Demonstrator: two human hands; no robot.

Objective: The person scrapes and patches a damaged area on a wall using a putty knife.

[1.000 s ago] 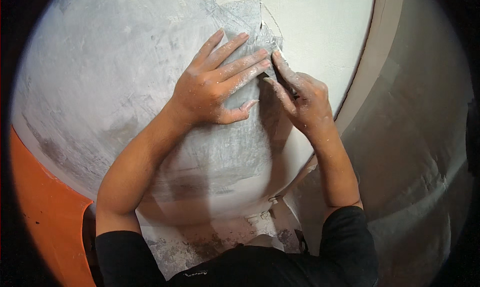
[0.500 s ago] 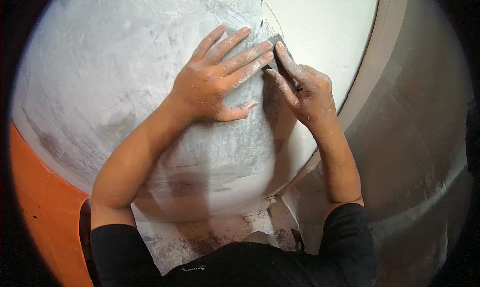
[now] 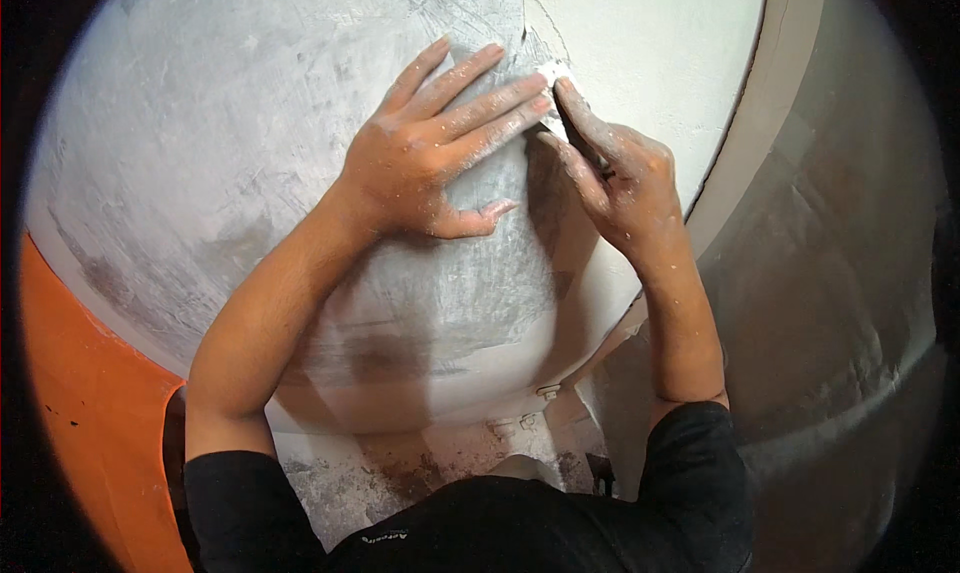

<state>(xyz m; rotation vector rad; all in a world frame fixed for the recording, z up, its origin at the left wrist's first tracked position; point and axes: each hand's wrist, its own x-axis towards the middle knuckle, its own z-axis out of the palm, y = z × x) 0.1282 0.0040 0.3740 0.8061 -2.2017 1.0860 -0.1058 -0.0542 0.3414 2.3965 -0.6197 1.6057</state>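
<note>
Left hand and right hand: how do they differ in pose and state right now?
The left hand is spread wide and open; the right hand is partly curled. The right hand grips a dark tool, while the left hand shows nothing in its grasp. Both carry whitish residue.

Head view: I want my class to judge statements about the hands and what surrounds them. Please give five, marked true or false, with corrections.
1. The right hand holds a dark tool. True.
2. The left hand is clenched in a fist. False: its fingers are spread.
3. The orange sheet lies at the picture's right. False: it is at the left.
4. The sleeves are black. True.
5. The wall is evenly white. False: grey streaks mark it.
</note>
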